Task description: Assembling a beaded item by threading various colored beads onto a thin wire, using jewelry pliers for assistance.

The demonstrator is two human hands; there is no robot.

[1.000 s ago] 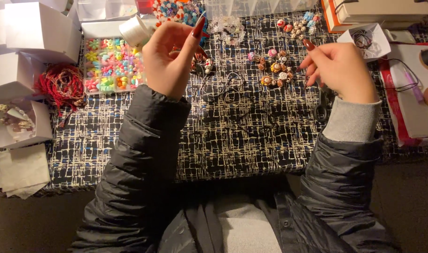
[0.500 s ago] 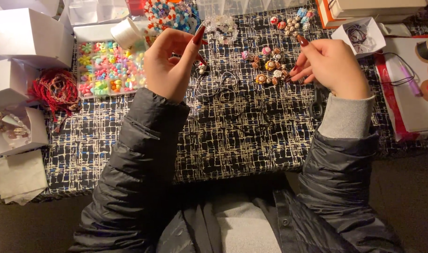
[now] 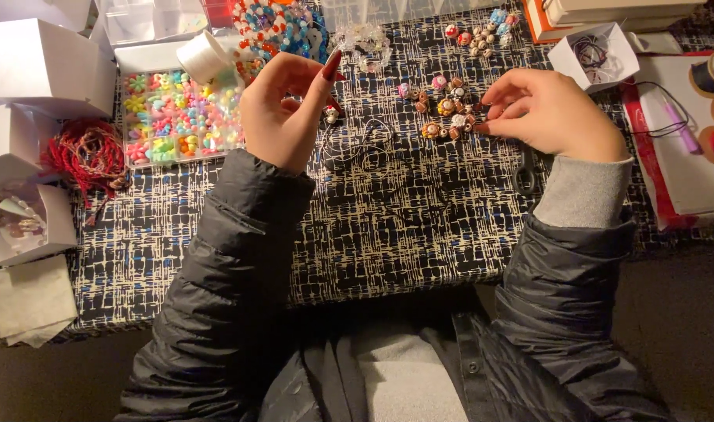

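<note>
On the patterned table cloth (image 3: pixel 388 227): my left hand (image 3: pixel 283 109) pinches one end of a black cord (image 3: pixel 357 148), no bead visibly strung yet; my right hand (image 3: pixel 552 109), fingertips closing, picks among loose flower beads (image 3: pixel 447 117).

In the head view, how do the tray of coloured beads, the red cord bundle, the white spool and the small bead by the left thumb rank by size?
1. Tray of coloured beads
2. Red cord bundle
3. White spool
4. Small bead by the left hand, clearly the smallest.
</note>
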